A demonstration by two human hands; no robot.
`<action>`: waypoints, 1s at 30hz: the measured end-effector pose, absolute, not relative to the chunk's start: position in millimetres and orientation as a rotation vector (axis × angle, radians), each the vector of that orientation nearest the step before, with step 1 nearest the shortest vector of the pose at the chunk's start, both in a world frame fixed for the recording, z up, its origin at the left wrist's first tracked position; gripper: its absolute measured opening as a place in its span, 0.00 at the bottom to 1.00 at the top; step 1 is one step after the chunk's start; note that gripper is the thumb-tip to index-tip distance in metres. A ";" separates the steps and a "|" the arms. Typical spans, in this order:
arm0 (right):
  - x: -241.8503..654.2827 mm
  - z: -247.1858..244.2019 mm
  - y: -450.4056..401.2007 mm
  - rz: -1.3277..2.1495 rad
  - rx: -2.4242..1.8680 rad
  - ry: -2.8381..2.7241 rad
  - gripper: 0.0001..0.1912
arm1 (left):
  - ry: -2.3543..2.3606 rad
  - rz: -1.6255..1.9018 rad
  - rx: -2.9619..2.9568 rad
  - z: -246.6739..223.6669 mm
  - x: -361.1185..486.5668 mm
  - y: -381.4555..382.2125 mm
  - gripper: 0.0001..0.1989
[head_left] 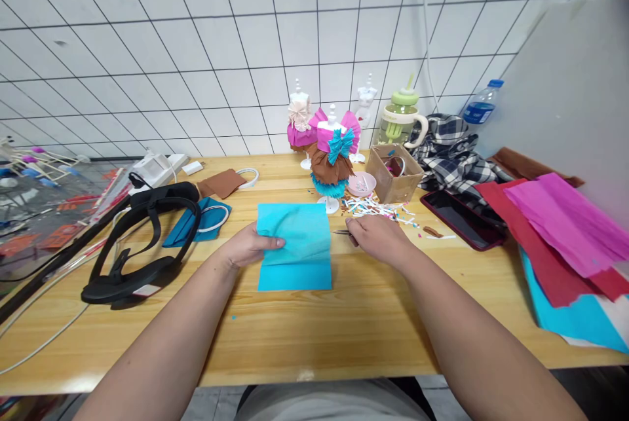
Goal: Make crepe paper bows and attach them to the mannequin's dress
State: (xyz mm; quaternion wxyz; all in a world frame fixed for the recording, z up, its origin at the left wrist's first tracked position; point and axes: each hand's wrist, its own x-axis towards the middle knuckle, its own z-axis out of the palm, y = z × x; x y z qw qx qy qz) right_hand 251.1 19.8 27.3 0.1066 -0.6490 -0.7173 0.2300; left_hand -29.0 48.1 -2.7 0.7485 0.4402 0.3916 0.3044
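A sheet of turquoise crepe paper point(295, 270), folded over on itself, is above the wooden table in front of me. My left hand point(248, 244) pinches its left side, thumb on top and fingers underneath. Just right of the paper, my right hand point(376, 236) is closed around scissors point(341, 232); thin metal blades point left towards the paper's right edge, and the handles are mostly hidden in the fist. Behind the sheet stands a small mannequin point(331, 152) dressed in pink, brown and turquoise crepe paper, with a turquoise bow.
Paper scraps point(378, 208) lie beside a pink bowl point(362, 184) and a cardboard box point(396, 173). A phone point(462, 219) and coloured paper sheets point(565, 237) are at right. A black headset strap point(147, 237) lies left. Behind stand two more mannequins and a green-lidded jug point(399, 120).
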 end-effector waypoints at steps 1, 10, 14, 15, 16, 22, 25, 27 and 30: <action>250.0 29.2 18.1 0.678 -1.919 -2.127 0.27 | 0.849 0.662 0.967 -2.9 -28.9 47.8 0.27; 246.8 40.5 9.8 0.679 -1.923 -2.285 0.30 | 0.842 0.648 0.978 -3.4 -25.3 46.1 0.26; 247.5 45.8 8.1 0.684 -1.968 -2.307 0.30 | 0.851 0.648 0.971 -3.4 -25.0 46.6 0.24; 247.4 46.7 7.8 0.666 -1.988 -2.305 0.31 | 0.855 0.650 0.971 -3.7 -25.2 46.8 0.25; 247.2 47.6 7.4 0.645 -2.011 -2.298 0.31 | 0.860 0.652 0.974 -4.0 -25.5 47.0 0.26; 244.5 50.4 5.2 0.615 -2.069 -2.310 0.32 | 0.881 0.645 1.008 -4.8 -26.2 47.4 0.29; 243.3 48.6 4.3 0.532 -2.090 -2.322 0.31 | 0.896 0.633 1.054 -3.6 -25.4 46.5 0.29; 242.7 46.9 4.0 0.496 -2.098 -2.327 0.31 | 0.908 0.626 1.076 -3.2 -24.5 45.8 0.30; 242.2 44.8 3.8 0.510 -2.072 -2.352 0.32 | 0.933 0.622 1.083 -3.8 -23.6 45.3 0.30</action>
